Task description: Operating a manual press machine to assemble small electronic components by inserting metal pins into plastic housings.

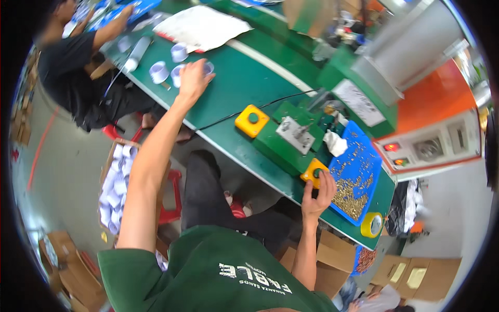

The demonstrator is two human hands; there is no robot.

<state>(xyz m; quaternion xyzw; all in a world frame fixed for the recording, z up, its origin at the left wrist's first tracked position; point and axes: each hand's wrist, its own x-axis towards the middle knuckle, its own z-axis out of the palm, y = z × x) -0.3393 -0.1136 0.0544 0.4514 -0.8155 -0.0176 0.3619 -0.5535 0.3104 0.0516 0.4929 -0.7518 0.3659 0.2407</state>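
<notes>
My left hand (pixel 193 83) reaches across the green table, its thumb and fingers around a white ring-shaped piece (pixel 209 68). Close beside it stand more such pieces, one at its left edge (pixel 176 77), another farther left (pixel 159 72) and one behind (pixel 179 52). My right hand (pixel 319 196) lies with fingers apart on a yellow button box (pixel 313 171), fingertips by its green button. Between the hands sits a green bench press (pixel 286 136), with a second yellow button box (pixel 252 120) on its left side.
Right of the press, a blue tray (pixel 358 161) holds many small brass-coloured parts. Yellow tape (pixel 371 224) lies at the table's right end. A white bag (pixel 202 27) lies at the back. A box of white pieces (pixel 115 190) stands left of my legs. Another person (pixel 73 67) sits left.
</notes>
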